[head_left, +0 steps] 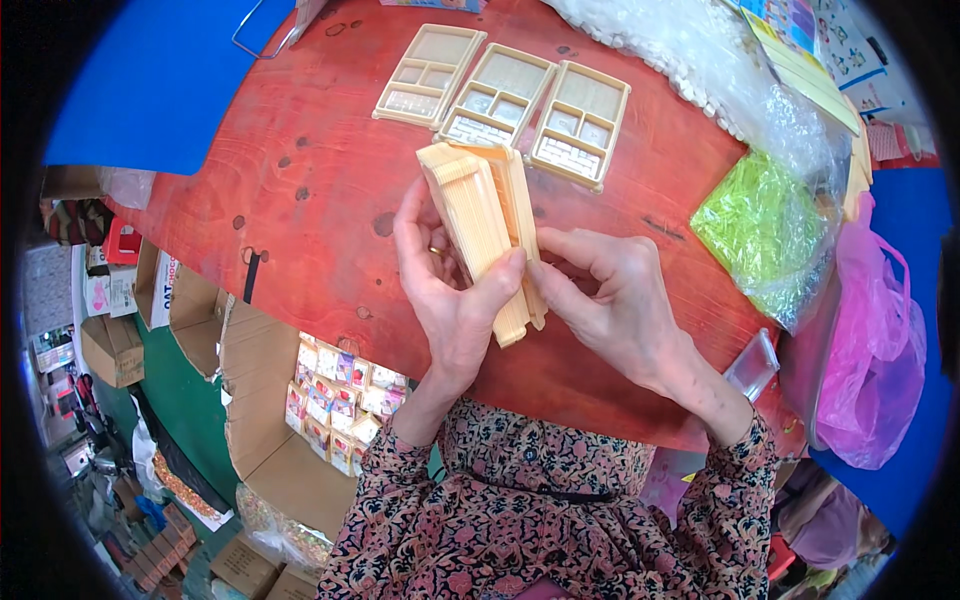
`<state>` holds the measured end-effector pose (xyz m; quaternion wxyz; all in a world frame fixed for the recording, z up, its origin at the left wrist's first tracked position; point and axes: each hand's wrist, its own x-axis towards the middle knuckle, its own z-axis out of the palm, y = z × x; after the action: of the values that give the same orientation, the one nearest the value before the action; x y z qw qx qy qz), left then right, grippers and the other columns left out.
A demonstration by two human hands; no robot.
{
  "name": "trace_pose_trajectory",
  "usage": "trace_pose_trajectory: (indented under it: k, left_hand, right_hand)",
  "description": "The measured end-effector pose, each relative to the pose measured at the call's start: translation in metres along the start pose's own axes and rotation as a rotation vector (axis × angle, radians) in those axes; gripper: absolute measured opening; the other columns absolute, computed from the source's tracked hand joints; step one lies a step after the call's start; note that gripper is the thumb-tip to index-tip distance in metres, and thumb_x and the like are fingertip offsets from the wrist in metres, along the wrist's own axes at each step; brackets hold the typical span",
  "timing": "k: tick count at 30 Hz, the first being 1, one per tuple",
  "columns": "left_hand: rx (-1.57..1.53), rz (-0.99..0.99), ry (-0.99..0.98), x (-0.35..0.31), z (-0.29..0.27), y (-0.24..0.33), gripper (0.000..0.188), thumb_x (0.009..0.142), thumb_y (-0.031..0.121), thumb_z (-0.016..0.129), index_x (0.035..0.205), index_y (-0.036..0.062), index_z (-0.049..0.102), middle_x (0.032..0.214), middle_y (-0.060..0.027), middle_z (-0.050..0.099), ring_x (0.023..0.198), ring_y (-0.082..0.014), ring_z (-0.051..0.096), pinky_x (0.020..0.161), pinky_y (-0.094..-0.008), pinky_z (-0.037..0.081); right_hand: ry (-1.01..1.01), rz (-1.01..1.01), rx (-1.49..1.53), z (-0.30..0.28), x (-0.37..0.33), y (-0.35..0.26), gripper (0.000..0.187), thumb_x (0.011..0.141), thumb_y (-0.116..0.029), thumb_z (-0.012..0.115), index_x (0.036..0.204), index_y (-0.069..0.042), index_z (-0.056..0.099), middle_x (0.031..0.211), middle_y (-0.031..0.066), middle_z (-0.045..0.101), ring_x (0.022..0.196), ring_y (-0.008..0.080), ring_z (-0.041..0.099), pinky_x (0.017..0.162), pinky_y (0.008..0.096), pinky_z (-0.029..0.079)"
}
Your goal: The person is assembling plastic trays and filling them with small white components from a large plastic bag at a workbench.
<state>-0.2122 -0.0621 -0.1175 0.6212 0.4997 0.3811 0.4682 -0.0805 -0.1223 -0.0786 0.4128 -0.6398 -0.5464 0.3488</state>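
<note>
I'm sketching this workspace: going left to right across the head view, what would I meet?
Open brown cardboard box, left bare hand, nested stack of cream plastic trays, right bare hand, clear plastic bag of lime-green shredded filler, translucent pink plastic bag.

Lateral passage is afforded across the red tabletop [325, 190] left of the held stack [478, 220]. Forward travel is obstructed by three compartment trays [497, 92]; rightward travel is bounded by the green-filled bag [762, 228].

Missing fingertips lol
My left hand [445, 310] hides its fingertips behind the tray stack [472, 220], the bag of white bits [655, 45] is cut off up top, and the far-left clutter [92, 440] is blurry.
</note>
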Motion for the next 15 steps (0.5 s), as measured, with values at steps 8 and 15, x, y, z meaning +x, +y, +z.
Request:
trace_pose_trajectory:
  k: [8, 15]
  left_hand:
    - [0.014, 0.032, 0.001, -0.0015, 0.0021, -0.0037, 0.077, 0.07, 0.008, 0.068, 0.134, -0.0025, 0.026, 0.12, -0.0163, 0.046, 0.108, -0.0222, 0.052, 0.092, -0.0344, 0.044]
    - [0.015, 0.038, 0.016, -0.0002, 0.0058, -0.002, 0.083, 0.067, 0.009, 0.071, 0.134, -0.001, 0.023, 0.116, -0.0151, 0.043, 0.103, -0.0216, 0.052, 0.086, -0.0336, 0.047]
  right_hand:
    - [0.006, -0.02, -0.015, 0.0002, -0.0015, 0.0044, 0.025, 0.08, -0.002, 0.061, 0.105, -0.001, 0.063, 0.071, 0.0113, 0.063, 0.063, 0.015, 0.064, 0.058, 0.0259, 0.049]
    - [0.007, -0.053, -0.059, -0.002, -0.0019, 0.0046, 0.023, 0.08, -0.001, 0.059, 0.103, -0.001, 0.063, 0.069, 0.0129, 0.061, 0.059, 0.019, 0.062, 0.053, 0.0282, 0.046]
